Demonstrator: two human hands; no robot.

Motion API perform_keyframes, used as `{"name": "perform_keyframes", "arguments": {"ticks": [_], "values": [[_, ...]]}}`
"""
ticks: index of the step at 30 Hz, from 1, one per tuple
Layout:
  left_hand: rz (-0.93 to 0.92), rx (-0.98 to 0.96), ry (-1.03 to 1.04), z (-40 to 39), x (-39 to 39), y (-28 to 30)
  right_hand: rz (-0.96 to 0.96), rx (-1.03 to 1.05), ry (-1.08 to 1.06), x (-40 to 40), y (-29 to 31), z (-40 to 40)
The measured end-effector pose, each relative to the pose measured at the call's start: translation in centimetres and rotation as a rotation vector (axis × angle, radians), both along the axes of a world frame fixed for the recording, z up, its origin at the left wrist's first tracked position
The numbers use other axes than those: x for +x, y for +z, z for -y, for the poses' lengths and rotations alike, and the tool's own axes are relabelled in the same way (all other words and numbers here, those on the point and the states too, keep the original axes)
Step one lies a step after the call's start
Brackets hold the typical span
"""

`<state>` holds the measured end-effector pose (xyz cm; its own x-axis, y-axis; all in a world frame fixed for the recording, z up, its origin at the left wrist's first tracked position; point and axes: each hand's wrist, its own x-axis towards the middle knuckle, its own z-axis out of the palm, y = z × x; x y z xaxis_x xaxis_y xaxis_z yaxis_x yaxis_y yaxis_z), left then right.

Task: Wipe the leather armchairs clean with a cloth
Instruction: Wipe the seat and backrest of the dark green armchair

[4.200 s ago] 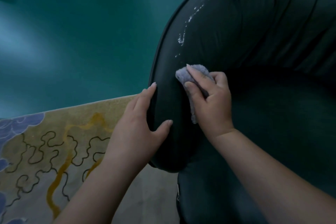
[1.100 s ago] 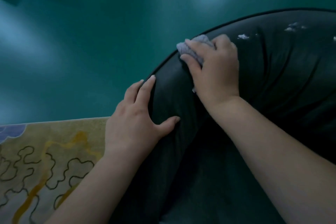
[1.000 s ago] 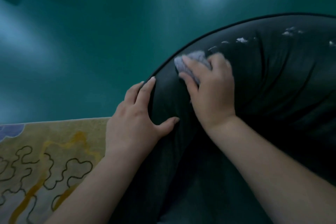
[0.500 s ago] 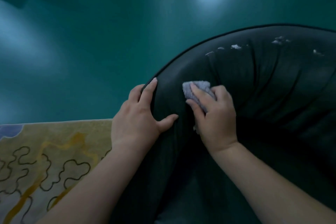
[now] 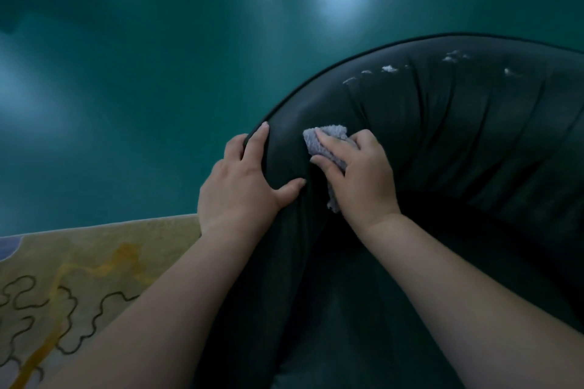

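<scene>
A dark leather armchair (image 5: pixel 458 142) fills the right and lower part of the view, its rounded padded back curving away from me. White flecks (image 5: pixel 390 68) dot the top of the back. My right hand (image 5: pixel 360 177) grips a small grey cloth (image 5: pixel 328 140) and presses it against the leather on the inner side of the back. My left hand (image 5: pixel 243 183) rests on the left edge of the chair, fingers over the piped seam and thumb on the inner face.
A glossy teal floor (image 5: pixel 142 88) lies beyond the chair, with bright light reflections. A yellow patterned rug (image 5: pixel 79 278) with dark squiggly lines lies at the lower left, beside the chair.
My right hand has drawn the cloth down from the top of the chair back toward me, ending close to my left thumb. My left hand stays on the edge.
</scene>
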<state>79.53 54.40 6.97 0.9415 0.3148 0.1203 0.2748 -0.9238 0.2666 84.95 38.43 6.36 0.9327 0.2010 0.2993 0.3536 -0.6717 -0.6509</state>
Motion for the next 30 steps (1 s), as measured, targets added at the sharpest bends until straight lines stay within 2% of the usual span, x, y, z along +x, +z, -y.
{"name": "perform_keyframes", "arguments": {"ticks": [4, 8, 13, 16, 19, 20, 24, 26, 28, 30], "values": [[0.0, 0.011, 0.001, -0.2, 0.1, -0.1, 0.049, 0.044, 0.03, 0.8, 0.6, 0.8], [0.007, 0.012, 0.005, -0.2, 0.0, 0.1, 0.125, 0.033, -0.065, 4.8, 1.1, 2.0], [-0.023, -0.001, 0.041, 0.2, -0.1, 0.7, 0.113, -0.055, 0.093, 4.1, -0.7, 4.8], [-0.04, 0.035, 0.061, 0.5, -0.2, 0.9, 0.116, 0.001, 0.132, 4.5, -0.5, 6.6], [-0.056, 0.043, 0.079, 0.8, -0.2, 1.0, 0.183, 0.081, 0.125, 7.4, 1.9, 5.1], [-0.058, 0.042, 0.08, 0.8, -0.1, 1.1, 0.188, 0.061, 0.158, 8.4, 2.7, 4.1], [-0.065, 0.035, 0.092, 0.8, -0.1, 1.2, 0.172, -0.305, 0.295, 10.2, 3.1, 2.4], [-0.063, 0.026, 0.098, 0.9, -0.1, 1.2, 0.176, -0.332, 0.178, 10.9, 2.5, 3.9], [-0.067, 0.015, 0.096, 0.9, 0.0, 1.3, 0.15, -0.273, -0.002, 11.4, 2.4, 5.2], [-0.082, -0.002, 0.096, 0.9, 0.0, 1.5, 0.141, -0.201, -0.035, 10.9, 2.7, 4.4]]}}
